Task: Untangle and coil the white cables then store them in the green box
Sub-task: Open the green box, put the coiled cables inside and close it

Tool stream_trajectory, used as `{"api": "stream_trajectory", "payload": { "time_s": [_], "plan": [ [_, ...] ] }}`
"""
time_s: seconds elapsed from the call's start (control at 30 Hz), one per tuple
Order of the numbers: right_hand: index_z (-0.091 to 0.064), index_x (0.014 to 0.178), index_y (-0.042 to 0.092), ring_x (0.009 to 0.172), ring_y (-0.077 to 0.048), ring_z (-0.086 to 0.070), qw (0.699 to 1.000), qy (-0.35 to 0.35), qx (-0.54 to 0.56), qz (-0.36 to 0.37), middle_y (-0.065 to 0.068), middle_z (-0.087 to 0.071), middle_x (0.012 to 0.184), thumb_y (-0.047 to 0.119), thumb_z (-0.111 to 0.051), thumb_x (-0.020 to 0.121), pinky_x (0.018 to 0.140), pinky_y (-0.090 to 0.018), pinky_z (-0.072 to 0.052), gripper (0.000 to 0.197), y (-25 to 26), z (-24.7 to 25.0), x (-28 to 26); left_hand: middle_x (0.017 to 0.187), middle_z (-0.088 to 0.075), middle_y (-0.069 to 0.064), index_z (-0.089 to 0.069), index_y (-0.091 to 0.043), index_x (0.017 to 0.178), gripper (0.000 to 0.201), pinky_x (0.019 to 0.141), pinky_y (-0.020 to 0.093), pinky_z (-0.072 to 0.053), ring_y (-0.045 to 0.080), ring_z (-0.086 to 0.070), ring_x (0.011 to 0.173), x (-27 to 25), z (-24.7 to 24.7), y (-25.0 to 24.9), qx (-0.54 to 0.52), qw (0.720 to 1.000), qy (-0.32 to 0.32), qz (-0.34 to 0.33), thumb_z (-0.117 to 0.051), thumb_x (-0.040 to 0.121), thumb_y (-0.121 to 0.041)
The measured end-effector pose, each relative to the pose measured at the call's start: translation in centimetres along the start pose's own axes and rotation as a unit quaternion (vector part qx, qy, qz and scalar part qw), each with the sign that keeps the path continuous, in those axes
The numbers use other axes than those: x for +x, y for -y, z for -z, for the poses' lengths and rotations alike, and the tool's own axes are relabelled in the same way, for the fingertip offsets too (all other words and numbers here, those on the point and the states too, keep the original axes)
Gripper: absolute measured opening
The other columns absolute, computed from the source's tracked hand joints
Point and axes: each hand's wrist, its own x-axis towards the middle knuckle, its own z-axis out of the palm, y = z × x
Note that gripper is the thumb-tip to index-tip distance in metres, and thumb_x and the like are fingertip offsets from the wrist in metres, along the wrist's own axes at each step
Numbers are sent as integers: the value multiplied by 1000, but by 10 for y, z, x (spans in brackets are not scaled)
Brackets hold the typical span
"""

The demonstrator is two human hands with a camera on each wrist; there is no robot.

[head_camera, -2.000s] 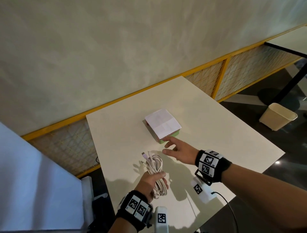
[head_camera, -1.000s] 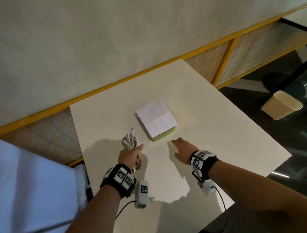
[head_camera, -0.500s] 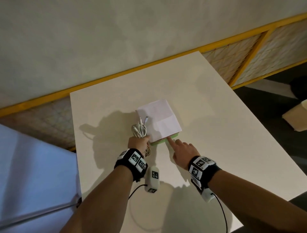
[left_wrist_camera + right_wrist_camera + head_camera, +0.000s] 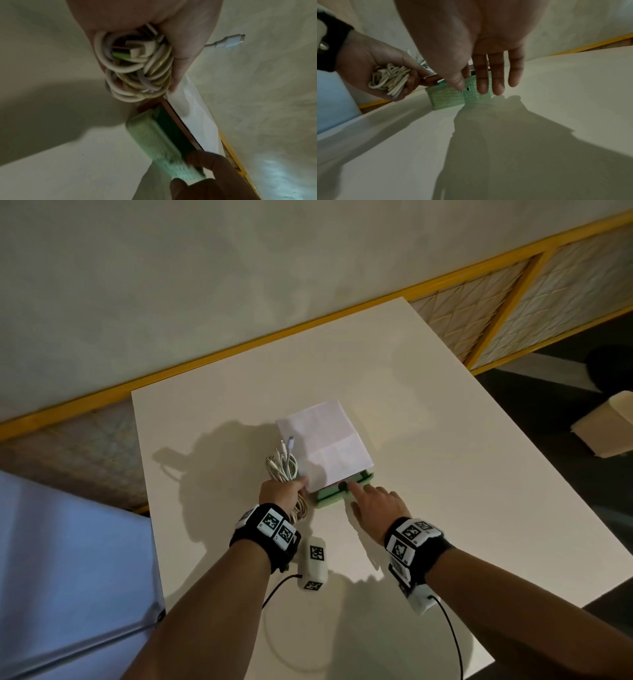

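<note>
Left hand [image 4: 279,492] gripping coiled cables [image 4: 282,469], textured green box [image 4: 337,497]

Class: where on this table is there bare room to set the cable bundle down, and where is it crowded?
Bare: table right of the green box, and behind it toward the wall. Crowded: the near-left, where left hand, cables and right hand meet.

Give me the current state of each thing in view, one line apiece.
Cables: coiled in a bundle, gripped by left hand.
Box: on table, drawer slightly pulled out.
Paper: lying flat on the box.
Right hand: fingers extended, touching the box front.
</note>
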Motion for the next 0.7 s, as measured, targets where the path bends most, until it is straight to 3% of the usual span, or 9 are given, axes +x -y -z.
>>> {"api": "stream_trajectory", "payload": {
  "time_s": [0.07, 0.2, 0.27, 0.4, 0.53, 0.6, 0.7],
  "plan": [
    [-38, 127, 24, 104, -30, -58, 1000, -7, 21, -9, -7, -60, 114, 28, -32, 97, 85, -39, -42, 31, -4, -1, -4, 73, -62, 4, -59, -8, 85, 31, 66, 30, -47, 24, -59, 71, 0, 0, 1, -4, 1000, 0, -2, -77, 74, -30],
    [-40, 121, 27, 96, -31, -62, 1000, -10, 28, 4, -6, -64, 107, 28, -33, 98, 81, -37, -44, 23, -14, -13, -31, 77, -66, 8, -62, -7, 78, 29, 69, 32, -52, 23, -62, 69, 2, 1, 3, -10, 1000, 4, 0, -78, 73, -31],
    [-39, 118, 29, 92, -30, -64, 999, -23, 33, 10, -5, -67, 104, 28, -37, 98, 79, -37, -46, 20, -18, -19, -47, 68, -65, 5, -59, -9, 64, 28, 70, 32, -54, 22, -62, 63, 1, 2, 4, -13, 1000, 9, 4, -77, 74, -27],
    [-48, 121, 22, 96, -28, -64, 999, -21, 31, -1, -3, -68, 107, 31, -36, 98, 82, -37, -47, 27, -20, -24, -63, 31, -52, -9, -52, -13, 51, 36, 59, 27, -48, 15, -54, 51, -4, 4, 0, -16, 1000, 15, -4, -76, 77, -20],
    [-50, 117, 20, 95, -28, -64, 999, -26, 33, -3, -4, -68, 104, 31, -36, 98, 82, -38, -47, 26, -16, -24, -64, 30, -53, -9, -57, -11, 53, 32, 51, 24, -46, 16, -56, 48, -3, 5, 0, -22, 999, 23, -3, -77, 76, -20],
    [-53, 111, 20, 87, -28, -66, 999, -36, 33, -1, -4, -70, 94, 30, -42, 96, 76, -38, -50, 21, -15, -23, -63, 31, -54, -8, -59, -10, 52, 30, 40, 19, -45, 14, -56, 37, -2, 6, 1, -22, 999, 31, -4, -77, 74, -19],
    [-55, 93, 22, 64, -24, -67, 997, -73, 7, -2, 1, -69, 71, 27, -58, 88, 58, -35, -51, 8, -15, -25, -64, 32, -55, -6, -58, -8, 50, 32, 33, 17, -41, 12, -52, 29, -3, 6, 1, -15, 999, 41, -9, -76, 74, -19]
  ]
}}
